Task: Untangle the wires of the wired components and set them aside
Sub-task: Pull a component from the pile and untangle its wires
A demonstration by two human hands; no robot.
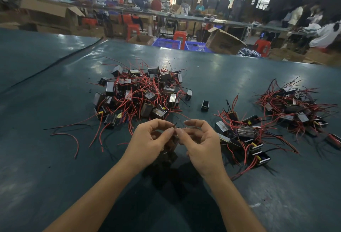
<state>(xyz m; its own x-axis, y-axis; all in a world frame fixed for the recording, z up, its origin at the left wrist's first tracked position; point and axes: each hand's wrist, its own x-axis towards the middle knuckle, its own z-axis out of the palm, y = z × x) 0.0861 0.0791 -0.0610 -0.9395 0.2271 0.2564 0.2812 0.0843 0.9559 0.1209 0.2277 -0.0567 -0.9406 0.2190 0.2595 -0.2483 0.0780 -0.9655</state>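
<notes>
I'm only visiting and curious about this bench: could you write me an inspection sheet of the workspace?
Surface: dark green table, shiny.
Job's things: tangled pile in the middle; near pile and far pile to the right; one loose component lies apart between them.
Clutter: small dark bits on the table.
Hands: left hand and right hand both pinch a black wire; a blurred component hangs below them.
Cables: long black line across the left of the table; cable or seam, cannot tell.
Surroundings: boxes, blue crates, red stools, people at benches behind.
</notes>
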